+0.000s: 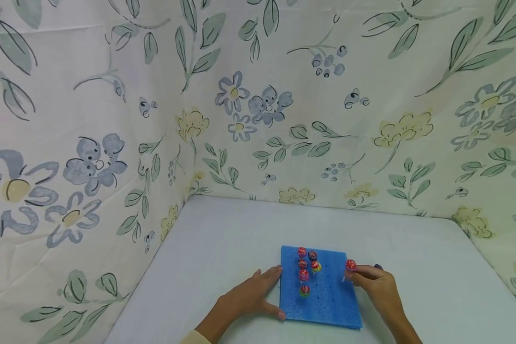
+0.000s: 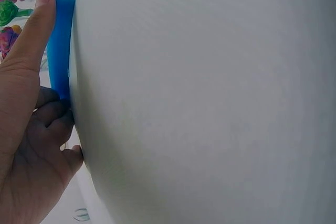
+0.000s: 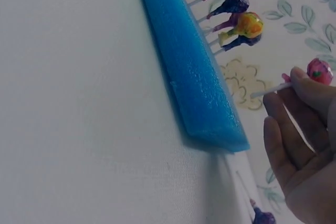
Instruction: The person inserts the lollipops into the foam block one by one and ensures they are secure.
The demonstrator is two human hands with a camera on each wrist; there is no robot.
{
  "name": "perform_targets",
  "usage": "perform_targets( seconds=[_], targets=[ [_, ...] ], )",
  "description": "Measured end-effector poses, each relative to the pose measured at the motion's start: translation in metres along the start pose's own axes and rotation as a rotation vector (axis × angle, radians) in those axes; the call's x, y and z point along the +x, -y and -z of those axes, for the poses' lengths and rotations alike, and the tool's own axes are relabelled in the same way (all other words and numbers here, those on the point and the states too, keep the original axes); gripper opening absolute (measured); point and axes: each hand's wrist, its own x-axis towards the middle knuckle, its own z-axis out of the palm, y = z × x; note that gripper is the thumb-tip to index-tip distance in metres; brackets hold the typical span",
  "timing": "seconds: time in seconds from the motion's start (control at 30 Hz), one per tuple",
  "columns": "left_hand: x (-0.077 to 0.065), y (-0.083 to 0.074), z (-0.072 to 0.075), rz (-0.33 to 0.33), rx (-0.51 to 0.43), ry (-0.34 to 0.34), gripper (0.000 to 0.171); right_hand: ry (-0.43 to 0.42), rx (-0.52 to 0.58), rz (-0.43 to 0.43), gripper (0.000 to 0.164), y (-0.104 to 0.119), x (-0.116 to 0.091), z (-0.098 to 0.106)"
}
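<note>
A blue foam block (image 1: 327, 311) lies flat on the table. Several wrapped lollipops (image 1: 303, 274) stand upright in its left half, in two columns, their sticks pushed into the foam. My left hand (image 1: 252, 294) touches the block's left edge with thumb and fingers spread; the left wrist view shows the thumb (image 2: 38, 38) along that side. In my right hand (image 1: 380, 286) a red-and-pink lollipop (image 1: 350, 264) is pinched by its stick, just above the block's right edge. The right wrist view shows this lollipop (image 3: 319, 71) with its white stick end apart from the foam.
A dark purple lollipop (image 3: 263, 216) lies on the table right of the block, mostly behind my right hand in the head view. Small holes dot the foam's right part. White table (image 1: 223, 239) surrounds the block; floral cloth (image 1: 258, 157) hangs behind and at both sides.
</note>
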Motion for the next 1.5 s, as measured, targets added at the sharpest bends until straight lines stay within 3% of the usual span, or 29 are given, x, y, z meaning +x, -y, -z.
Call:
perform_targets(
  seconds=[0.13, 0.3, 0.53, 0.87, 1.5],
  targets=[
    [0.001, 0.001, -0.001, -0.002, -0.003, -0.001, 0.117, 0.027, 0.002, -0.024, 0.022, 0.002, 0.000, -0.005],
    [0.001, 0.002, -0.002, -0.010, -0.004, -0.005, 0.117, 0.057, 0.025, 0.003, 0.019, 0.003, 0.000, -0.012],
    [0.000, 0.002, -0.001, -0.013, -0.007, -0.004, 0.117, 0.071, 0.041, -0.054, 0.020, 0.003, 0.000, -0.022],
    [-0.001, 0.001, 0.000, -0.011, 0.004, 0.004, 0.117, 0.087, 0.068, -0.063, 0.019, 0.010, -0.001, -0.030],
    [-0.001, 0.000, 0.000, 0.005, 0.006, 0.006, 0.117, 0.146, 0.026, -0.072, 0.019, 0.014, -0.002, -0.040]
  ],
)
